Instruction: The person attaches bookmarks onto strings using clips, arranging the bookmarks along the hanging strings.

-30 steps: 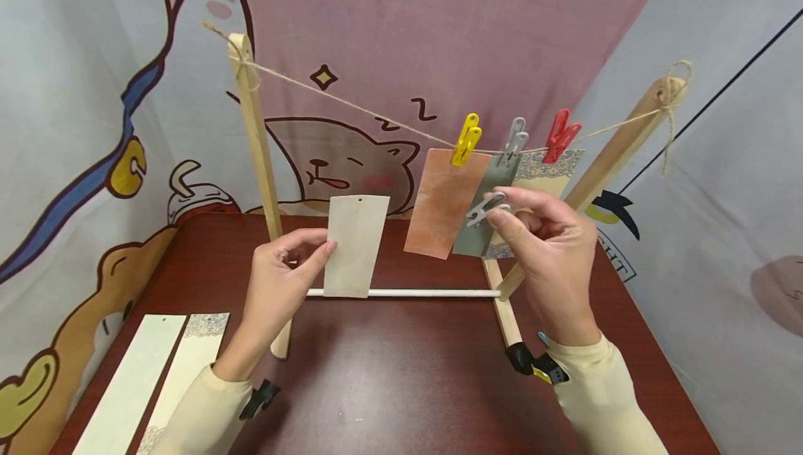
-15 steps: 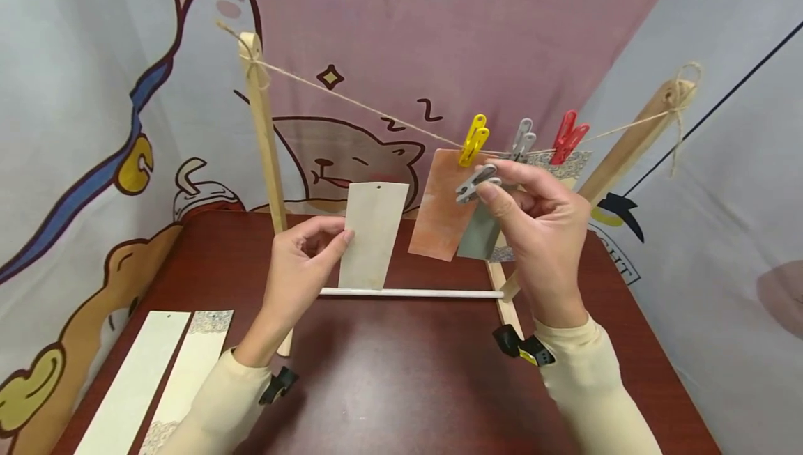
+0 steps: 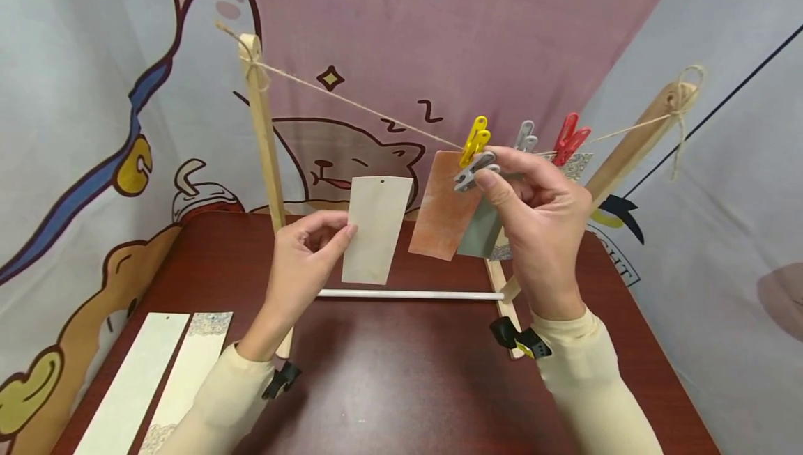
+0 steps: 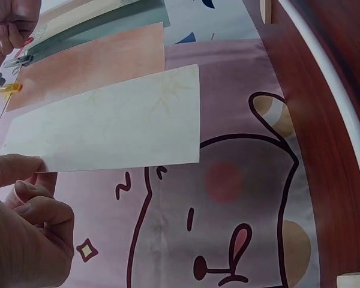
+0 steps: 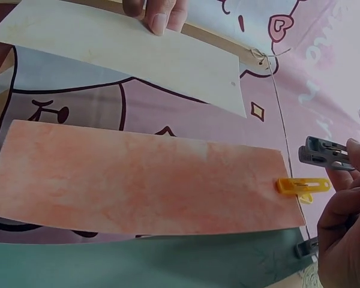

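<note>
My left hand [image 3: 310,253] pinches the left edge of a cream paper bookmark [image 3: 376,232] with a small hole near its top, held upright below the twine. Between thumb and fingertips, my right hand [image 3: 539,218] pinches a grey clothespin [image 5: 325,152], its nose pointing left. That hand is right by a yellow clothespin [image 3: 475,141], which clips an orange bookmark [image 3: 442,207] to the twine [image 3: 357,103]. Farther right hang a green bookmark [image 3: 479,233], under another grey clothespin [image 3: 525,136], and a lace-patterned bookmark [image 3: 574,166] under a red clothespin [image 3: 569,138]; my right hand partly covers both.
Two wooden posts [image 3: 263,134] carry the twine, with a white rod [image 3: 414,295] low between them. At the table's left lie a plain pale strip [image 3: 134,378] and a lace-patterned strip [image 3: 191,371]. A printed cloth [image 3: 376,23] hangs behind.
The left hand has moved right and up with the cream bookmark, nearer the orange one. The right hand has brought the grey clothespin up and slightly left, beside the yellow one.
</note>
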Demonstrator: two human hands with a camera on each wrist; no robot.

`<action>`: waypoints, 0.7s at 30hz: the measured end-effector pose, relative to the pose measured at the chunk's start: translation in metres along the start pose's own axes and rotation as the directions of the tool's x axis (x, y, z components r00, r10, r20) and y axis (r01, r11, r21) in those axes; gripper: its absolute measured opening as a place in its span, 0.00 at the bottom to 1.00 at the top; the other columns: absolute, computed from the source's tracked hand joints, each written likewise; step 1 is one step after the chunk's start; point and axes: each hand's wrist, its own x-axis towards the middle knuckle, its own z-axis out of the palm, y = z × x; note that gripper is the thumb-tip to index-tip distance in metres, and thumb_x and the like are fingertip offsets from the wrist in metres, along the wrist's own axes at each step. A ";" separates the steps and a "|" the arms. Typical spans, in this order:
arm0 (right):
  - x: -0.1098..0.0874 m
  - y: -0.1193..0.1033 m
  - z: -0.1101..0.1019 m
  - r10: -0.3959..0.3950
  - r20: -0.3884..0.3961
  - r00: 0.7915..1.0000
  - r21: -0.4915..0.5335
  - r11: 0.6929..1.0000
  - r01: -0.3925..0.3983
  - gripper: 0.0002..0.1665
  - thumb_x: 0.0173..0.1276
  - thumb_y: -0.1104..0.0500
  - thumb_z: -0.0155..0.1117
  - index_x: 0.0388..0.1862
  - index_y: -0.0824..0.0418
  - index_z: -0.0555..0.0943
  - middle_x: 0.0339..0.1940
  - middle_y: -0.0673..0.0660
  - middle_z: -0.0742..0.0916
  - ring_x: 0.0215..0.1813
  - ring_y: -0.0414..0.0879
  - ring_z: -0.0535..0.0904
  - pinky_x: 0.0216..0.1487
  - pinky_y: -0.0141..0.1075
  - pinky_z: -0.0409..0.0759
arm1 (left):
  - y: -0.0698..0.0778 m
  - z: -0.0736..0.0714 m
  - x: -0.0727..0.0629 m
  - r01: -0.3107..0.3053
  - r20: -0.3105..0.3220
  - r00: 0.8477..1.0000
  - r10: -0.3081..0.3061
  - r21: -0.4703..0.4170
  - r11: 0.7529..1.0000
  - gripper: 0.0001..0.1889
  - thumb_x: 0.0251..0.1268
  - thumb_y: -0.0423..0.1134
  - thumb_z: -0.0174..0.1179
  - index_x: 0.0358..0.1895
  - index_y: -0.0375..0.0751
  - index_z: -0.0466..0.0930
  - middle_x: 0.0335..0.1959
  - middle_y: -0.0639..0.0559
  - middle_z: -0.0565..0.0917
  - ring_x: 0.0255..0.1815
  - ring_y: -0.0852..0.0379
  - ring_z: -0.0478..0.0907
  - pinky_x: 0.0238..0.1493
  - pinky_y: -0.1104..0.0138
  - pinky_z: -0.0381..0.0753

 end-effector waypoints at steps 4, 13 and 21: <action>0.006 -0.002 0.006 -0.019 -0.001 1.000 -0.003 1.000 0.019 0.14 0.65 0.73 0.81 0.49 0.75 0.90 0.36 0.64 0.92 0.20 0.39 0.73 0.24 0.28 0.63 | 0.000 0.002 0.004 -0.013 0.005 1.000 0.013 -0.020 1.000 0.06 0.70 0.25 0.72 0.46 0.34 0.93 0.23 0.48 0.80 0.22 0.60 0.65 0.23 0.72 0.63; 0.015 -0.003 0.018 -0.034 -0.010 0.999 -0.021 0.999 0.034 0.13 0.64 0.74 0.80 0.48 0.73 0.91 0.38 0.65 0.92 0.20 0.40 0.79 0.26 0.28 0.66 | 0.002 0.006 0.009 -0.049 0.002 0.999 0.049 -0.017 0.999 0.06 0.69 0.22 0.71 0.45 0.31 0.92 0.28 0.47 0.84 0.23 0.60 0.66 0.25 0.73 0.64; 0.021 -0.004 0.027 -0.043 -0.004 0.999 0.049 0.998 0.043 0.14 0.65 0.75 0.79 0.49 0.75 0.90 0.41 0.66 0.92 0.33 0.50 0.91 0.42 0.34 0.87 | 0.005 0.010 0.014 -0.059 0.025 0.998 0.059 -0.019 0.998 0.06 0.69 0.24 0.73 0.46 0.32 0.92 0.33 0.45 0.87 0.23 0.59 0.66 0.25 0.72 0.64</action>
